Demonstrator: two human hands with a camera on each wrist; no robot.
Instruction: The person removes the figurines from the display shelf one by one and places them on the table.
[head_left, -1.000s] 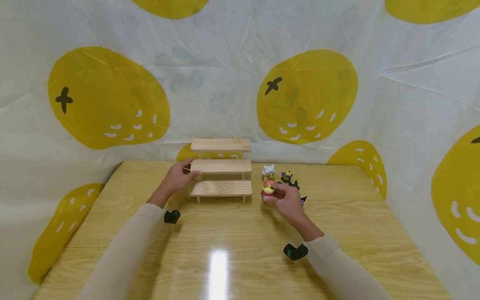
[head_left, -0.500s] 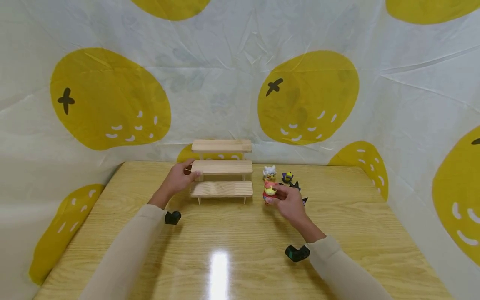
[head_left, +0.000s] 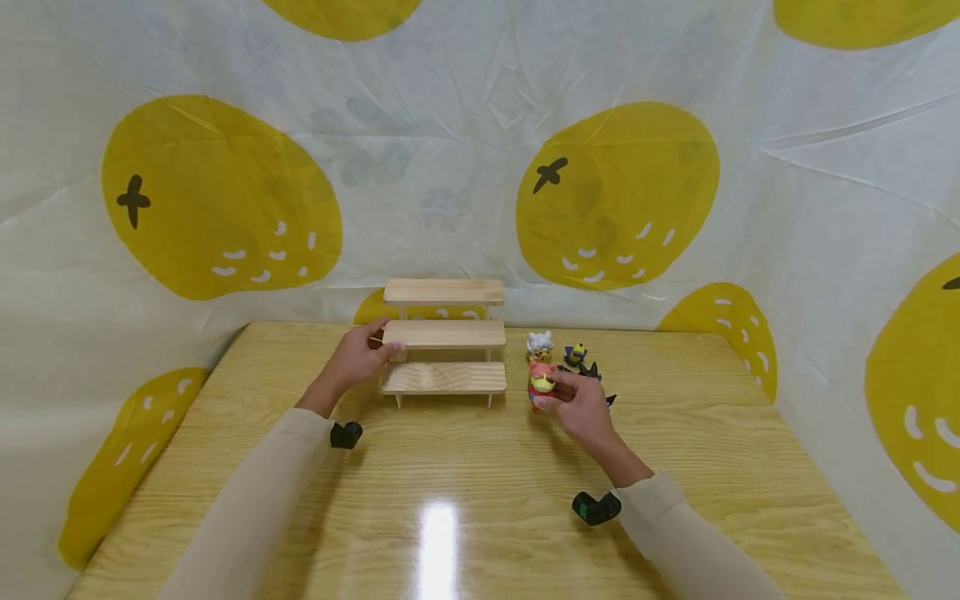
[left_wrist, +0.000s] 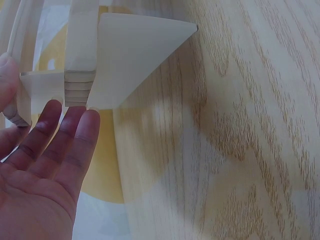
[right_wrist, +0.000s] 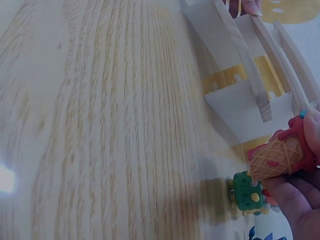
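In the head view, my left hand holds the left end of a three-tier wooden display stand, its thumb at the middle shelf. The left wrist view shows the fingertips against the end of a shelf board. My right hand pinches a small figurine with a waffle-cone base and red drips; its yellow top shows in the head view. Just behind it is a pink-headed figurine. A green figurine appears beyond the held one in the right wrist view.
A white fluffy-looking figurine, a yellow-and-purple one and dark-eared ones stand right of the stand. The wooden table meets a white curtain with yellow fruit prints behind.
The figurine in my right hand has tipped slightly, its yellow top lowering and showing more of the pink-headed figurine behind. My left hand keeps its place on the stand.
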